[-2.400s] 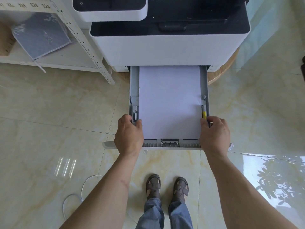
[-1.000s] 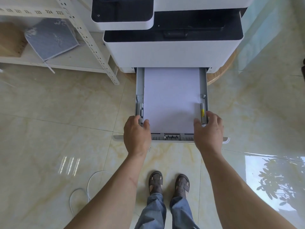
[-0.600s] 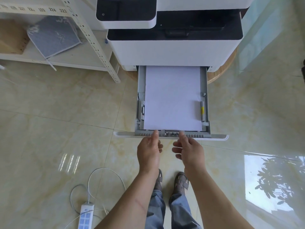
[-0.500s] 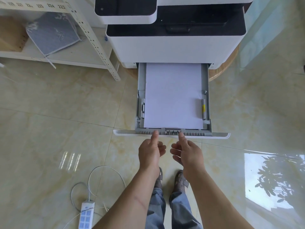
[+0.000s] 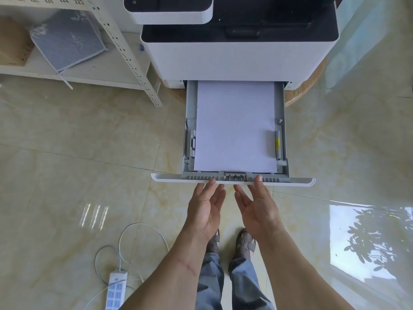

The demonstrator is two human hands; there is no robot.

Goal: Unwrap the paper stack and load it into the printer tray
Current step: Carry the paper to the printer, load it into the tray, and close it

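At the tray's front lip, the left hand and right hand are spread flat, palms turned inward toward each other, holding nothing, with only their fingertips meeting the edge. Beyond them the printer tray is drawn out of the printer, and the white paper stack lies flat inside, between the side guides. A power strip lies on the tiled floor.
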